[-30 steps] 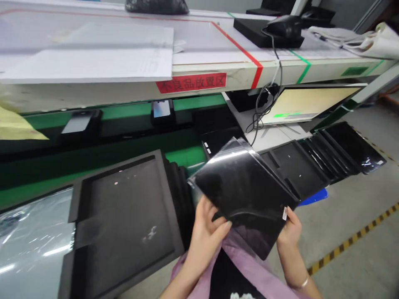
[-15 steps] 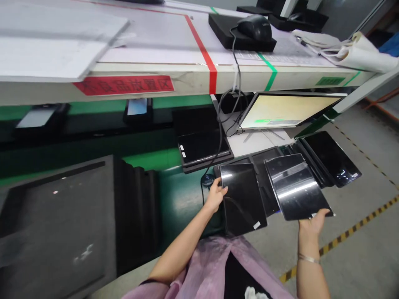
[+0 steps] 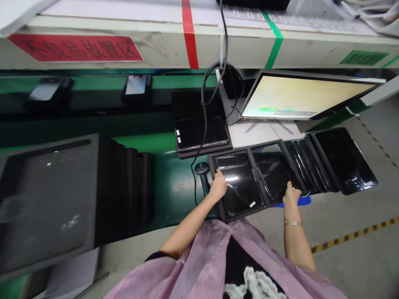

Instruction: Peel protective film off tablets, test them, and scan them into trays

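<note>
Two glossy black screen panels lie side by side in the two compartments of a black foam tray (image 3: pixel 212 160). My left hand (image 3: pixel 218 185) grips the left edge of the left panel (image 3: pixel 240 189), which bears a small white label near its lower corner. At the lower right corner of the right panel (image 3: pixel 270 170), my right hand (image 3: pixel 292 194) has its fingers closed on the edge. The right panel sits slightly askew in its compartment. Just left of the tray, a barcode scanner (image 3: pixel 202 172) lies with its cable running upward.
Stacked black foam trays (image 3: pixel 56 199) fill the left. More panels (image 3: pixel 346 160) lean in a row at the right. A lit monitor (image 3: pixel 299 97) stands behind the tray, beside another stack of screens (image 3: pixel 202 133). A shelf edge (image 3: pixel 162 50) with hanging cables crosses above.
Both panels have gone from being held above the tray down into its compartments, with my hands still at their edges. The camera view has tilted downward.
</note>
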The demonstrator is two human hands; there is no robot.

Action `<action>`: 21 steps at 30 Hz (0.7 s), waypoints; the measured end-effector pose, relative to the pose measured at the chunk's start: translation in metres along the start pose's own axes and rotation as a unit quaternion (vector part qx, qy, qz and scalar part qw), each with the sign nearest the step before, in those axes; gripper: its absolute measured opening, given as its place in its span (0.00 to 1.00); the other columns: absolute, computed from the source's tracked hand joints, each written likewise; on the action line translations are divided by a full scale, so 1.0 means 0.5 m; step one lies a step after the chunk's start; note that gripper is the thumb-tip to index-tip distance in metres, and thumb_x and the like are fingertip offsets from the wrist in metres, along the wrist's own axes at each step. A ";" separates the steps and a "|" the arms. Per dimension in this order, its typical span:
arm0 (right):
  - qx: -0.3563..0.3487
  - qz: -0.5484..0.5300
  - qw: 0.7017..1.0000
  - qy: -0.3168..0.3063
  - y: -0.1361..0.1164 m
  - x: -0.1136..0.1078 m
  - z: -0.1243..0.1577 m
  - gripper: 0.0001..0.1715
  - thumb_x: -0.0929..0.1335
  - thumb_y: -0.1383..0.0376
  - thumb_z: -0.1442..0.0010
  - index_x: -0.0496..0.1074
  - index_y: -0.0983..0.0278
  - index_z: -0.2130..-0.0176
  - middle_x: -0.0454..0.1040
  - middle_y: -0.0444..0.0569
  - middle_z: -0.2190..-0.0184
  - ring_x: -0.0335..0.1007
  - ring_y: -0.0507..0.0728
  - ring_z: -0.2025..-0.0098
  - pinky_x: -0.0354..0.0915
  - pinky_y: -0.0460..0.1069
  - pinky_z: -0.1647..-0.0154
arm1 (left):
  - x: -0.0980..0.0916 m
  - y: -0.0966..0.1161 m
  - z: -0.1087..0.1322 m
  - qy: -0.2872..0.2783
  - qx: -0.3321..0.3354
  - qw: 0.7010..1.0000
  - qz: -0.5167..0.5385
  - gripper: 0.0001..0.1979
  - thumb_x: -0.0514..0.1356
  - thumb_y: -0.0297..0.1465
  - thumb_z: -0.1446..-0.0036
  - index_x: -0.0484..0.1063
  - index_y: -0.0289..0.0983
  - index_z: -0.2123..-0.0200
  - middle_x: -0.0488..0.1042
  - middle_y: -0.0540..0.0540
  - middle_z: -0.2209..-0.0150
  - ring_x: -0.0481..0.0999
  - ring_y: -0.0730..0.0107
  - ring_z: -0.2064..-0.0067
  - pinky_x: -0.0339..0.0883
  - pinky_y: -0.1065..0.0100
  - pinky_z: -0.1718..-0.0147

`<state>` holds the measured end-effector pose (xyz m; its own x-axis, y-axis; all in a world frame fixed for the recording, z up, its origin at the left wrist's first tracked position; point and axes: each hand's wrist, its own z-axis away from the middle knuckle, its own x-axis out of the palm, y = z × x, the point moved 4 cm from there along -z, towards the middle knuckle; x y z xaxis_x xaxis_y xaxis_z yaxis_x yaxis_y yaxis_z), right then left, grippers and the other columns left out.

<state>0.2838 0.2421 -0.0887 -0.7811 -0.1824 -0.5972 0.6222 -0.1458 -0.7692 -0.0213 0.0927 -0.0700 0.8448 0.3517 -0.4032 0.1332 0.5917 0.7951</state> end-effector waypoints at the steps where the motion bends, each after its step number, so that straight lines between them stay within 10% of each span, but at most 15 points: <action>1: -0.001 0.011 1.000 0.020 -0.005 -0.003 0.008 0.26 0.65 0.55 0.36 0.63 0.65 0.43 0.66 0.56 0.46 0.66 0.62 0.48 0.65 0.63 0.48 | 0.005 0.006 0.013 0.007 0.014 1.000 -0.010 0.29 0.58 0.18 0.50 0.60 0.25 0.43 0.61 0.22 0.41 0.68 0.43 0.42 0.59 0.51 0.44; 6: -0.032 0.040 0.996 0.077 -0.049 0.018 0.100 0.31 0.63 0.62 0.38 0.57 0.71 0.39 0.56 0.68 0.39 0.56 0.69 0.38 0.52 0.68 0.38 | -0.035 -0.035 0.074 0.044 0.058 0.997 -0.013 0.10 0.54 0.27 0.42 0.70 0.35 0.58 0.70 0.36 0.49 0.64 0.51 0.40 0.52 0.52 0.39; 10: -0.100 -0.007 0.995 -0.028 -0.128 0.145 0.202 0.25 0.58 0.62 0.39 0.63 0.68 0.45 0.69 0.64 0.48 0.69 0.64 0.48 0.63 0.63 0.44 | -0.100 -0.142 0.078 0.092 -0.003 0.995 0.029 0.11 0.51 0.29 0.41 0.67 0.34 0.56 0.73 0.37 0.59 0.70 0.51 0.48 0.58 0.46 0.44; 16: -0.160 -0.043 0.959 -0.232 -0.288 0.420 0.290 0.33 0.68 0.62 0.48 0.63 0.68 0.44 0.70 0.63 0.46 0.69 0.65 0.46 0.65 0.60 0.45 | -0.080 -0.202 0.074 -0.040 0.021 0.989 0.142 0.15 0.60 0.33 0.48 0.69 0.33 0.57 0.77 0.39 0.57 0.76 0.58 0.54 0.70 0.60 0.53; 21: -0.131 -0.045 0.955 -0.261 -0.358 0.470 0.303 0.51 0.73 0.61 0.53 0.51 0.71 0.37 0.69 0.65 0.47 0.65 0.68 0.43 0.61 0.63 0.42 | -0.089 -0.179 0.159 -0.124 0.094 0.980 0.125 0.27 0.61 0.39 0.47 0.62 0.32 0.47 0.71 0.34 0.48 0.72 0.53 0.48 0.66 0.53 0.48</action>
<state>-0.0033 0.0779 -0.0569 -0.6554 -0.6510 -0.3829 0.4654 0.0512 -0.8836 -0.0295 -0.0333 -0.0872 0.9600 0.2680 -0.0810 -0.0211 0.3578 0.9336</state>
